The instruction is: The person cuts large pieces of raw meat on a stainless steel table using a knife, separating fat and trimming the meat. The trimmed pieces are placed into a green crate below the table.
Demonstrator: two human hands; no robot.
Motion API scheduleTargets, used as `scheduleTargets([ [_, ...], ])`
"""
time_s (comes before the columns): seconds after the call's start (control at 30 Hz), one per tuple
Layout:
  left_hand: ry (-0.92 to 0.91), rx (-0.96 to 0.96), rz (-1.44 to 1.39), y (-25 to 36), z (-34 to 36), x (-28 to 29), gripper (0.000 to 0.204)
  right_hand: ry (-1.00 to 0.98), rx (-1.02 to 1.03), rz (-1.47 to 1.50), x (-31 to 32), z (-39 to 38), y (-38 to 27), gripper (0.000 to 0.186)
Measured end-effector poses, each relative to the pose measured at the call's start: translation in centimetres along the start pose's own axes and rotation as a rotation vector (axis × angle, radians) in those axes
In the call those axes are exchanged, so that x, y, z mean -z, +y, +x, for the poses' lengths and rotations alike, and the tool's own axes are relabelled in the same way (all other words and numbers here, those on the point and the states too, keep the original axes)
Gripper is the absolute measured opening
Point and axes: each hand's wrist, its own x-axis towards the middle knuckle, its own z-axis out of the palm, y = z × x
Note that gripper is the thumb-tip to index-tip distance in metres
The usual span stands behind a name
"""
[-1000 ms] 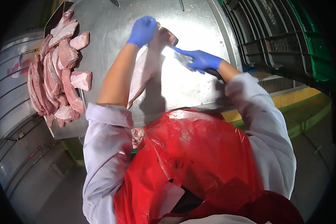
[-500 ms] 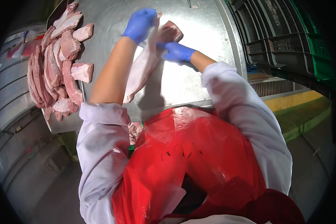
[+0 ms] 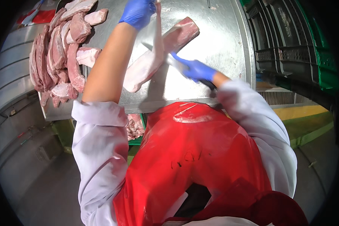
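Meat-cutting workroom, broad steel table (image 3: 224, 69), heaped raw meat cuts (image 3: 58, 56), knife (image 3: 178, 65), dark plastic crates (image 3: 293, 55), red apron (image 3: 203, 141)

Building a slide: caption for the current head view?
Gloved left hand holds up a pale strip of meat; right hand has a knife beneath it, over a metal table.
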Motion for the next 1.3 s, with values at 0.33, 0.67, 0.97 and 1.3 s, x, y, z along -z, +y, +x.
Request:
scheduleTargets([
  [0.33, -0.024, -0.073, -0.019, 5.8, -3.5, 1.8, 0.017, 0.062, 0.112, -0.016, -4.7, 5.4, -0.3, 0.069],
  [0.67, -0.035, -0.246, -0.044, 12.2, -10.2, 6.6, 0.007, 0.017, 0.011, -0.153, -8.2, 7.7, -3.6, 0.064],
  [0.97, -0.006, -0.319, -0.059, 17.1, -18.6, 7.6, 0.02, 0.081, 0.051, -0.11, -12.6, 10.0, -4.5, 0.061],
  [1.3, -0.032, -0.475, -0.069, 20.5, -27.4, 10.4, 0.019, 0.141, 0.084, -0.334, -15.8, 11.8, -7.5, 0.07],
])
